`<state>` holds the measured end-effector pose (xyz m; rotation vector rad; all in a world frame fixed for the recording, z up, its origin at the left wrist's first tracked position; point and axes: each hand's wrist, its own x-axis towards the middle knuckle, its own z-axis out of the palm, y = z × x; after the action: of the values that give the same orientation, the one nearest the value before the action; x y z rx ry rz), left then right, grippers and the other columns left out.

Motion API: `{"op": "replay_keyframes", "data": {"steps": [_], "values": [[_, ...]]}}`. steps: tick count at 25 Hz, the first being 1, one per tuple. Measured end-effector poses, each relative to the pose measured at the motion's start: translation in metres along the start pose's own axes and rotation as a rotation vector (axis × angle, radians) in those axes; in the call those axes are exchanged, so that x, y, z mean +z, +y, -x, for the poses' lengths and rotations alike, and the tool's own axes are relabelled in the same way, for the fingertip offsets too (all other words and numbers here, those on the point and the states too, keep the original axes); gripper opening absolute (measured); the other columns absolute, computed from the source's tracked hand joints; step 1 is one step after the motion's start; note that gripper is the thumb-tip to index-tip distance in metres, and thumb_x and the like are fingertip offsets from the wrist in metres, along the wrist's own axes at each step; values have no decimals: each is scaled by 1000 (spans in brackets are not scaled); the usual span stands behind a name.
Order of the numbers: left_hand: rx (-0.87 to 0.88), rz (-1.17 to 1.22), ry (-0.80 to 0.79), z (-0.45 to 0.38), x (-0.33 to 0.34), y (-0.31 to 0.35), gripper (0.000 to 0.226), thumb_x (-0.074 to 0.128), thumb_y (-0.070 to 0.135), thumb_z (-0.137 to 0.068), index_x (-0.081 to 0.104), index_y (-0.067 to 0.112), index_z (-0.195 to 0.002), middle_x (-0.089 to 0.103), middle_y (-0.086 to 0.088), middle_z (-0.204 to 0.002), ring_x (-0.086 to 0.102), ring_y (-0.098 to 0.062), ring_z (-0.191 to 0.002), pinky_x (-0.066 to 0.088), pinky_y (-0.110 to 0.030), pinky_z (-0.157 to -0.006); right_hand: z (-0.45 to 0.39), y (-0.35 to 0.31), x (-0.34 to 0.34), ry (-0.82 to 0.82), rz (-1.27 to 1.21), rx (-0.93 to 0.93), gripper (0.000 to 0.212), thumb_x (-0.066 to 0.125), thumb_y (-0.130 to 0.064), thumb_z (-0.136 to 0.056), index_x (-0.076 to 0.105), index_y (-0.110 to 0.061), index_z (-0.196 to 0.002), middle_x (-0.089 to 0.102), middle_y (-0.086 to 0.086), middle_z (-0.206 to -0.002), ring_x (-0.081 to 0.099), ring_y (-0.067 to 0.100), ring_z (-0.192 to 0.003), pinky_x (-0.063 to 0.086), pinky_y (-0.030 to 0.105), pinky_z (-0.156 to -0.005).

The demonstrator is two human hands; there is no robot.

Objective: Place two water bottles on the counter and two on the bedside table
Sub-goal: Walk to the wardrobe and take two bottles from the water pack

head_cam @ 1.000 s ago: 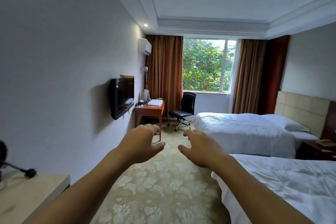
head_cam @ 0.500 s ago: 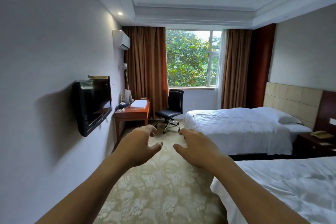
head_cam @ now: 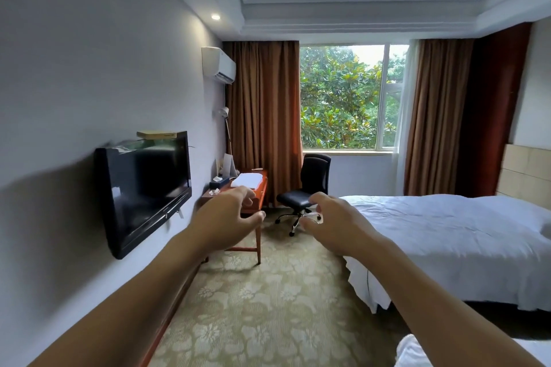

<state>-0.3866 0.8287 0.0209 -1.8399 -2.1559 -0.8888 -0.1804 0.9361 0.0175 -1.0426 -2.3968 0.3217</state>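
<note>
Hotel room with floral carpet [head_cam: 268,307], left hand [head_cam: 222,219] and right hand [head_cam: 334,225] both outstretched, empty, fingers loosely spread, wooden desk [head_cam: 253,197] and black office chair [head_cam: 304,188] just beyond, white bed [head_cam: 447,235] right, wall television [head_cam: 143,188] left, no water bottles visible.

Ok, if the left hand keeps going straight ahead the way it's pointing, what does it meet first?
Probably the wooden desk: the left hand, open and empty, overlaps its near end. Depth is unclear; nothing shows between them.

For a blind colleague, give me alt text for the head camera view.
Two empty hands, left hand and right hand, reach forward in a hotel room, toward a wooden desk and black office chair. No water bottles are visible.
</note>
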Motion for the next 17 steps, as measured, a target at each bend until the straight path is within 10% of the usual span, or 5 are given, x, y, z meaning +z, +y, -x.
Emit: {"op": "replay_keyframes", "data": {"steps": [17], "values": [[-139, -47, 145, -344, 112, -267, 54, 58, 53, -83, 58, 22, -127, 65, 4, -123, 57, -13, -111, 46, -30, -95, -451, 39, 146, -54, 23, -207, 55, 60, -54, -88, 51, -26, -135, 61, -3, -120, 61, 17, -105, 53, 33, -89]]}}
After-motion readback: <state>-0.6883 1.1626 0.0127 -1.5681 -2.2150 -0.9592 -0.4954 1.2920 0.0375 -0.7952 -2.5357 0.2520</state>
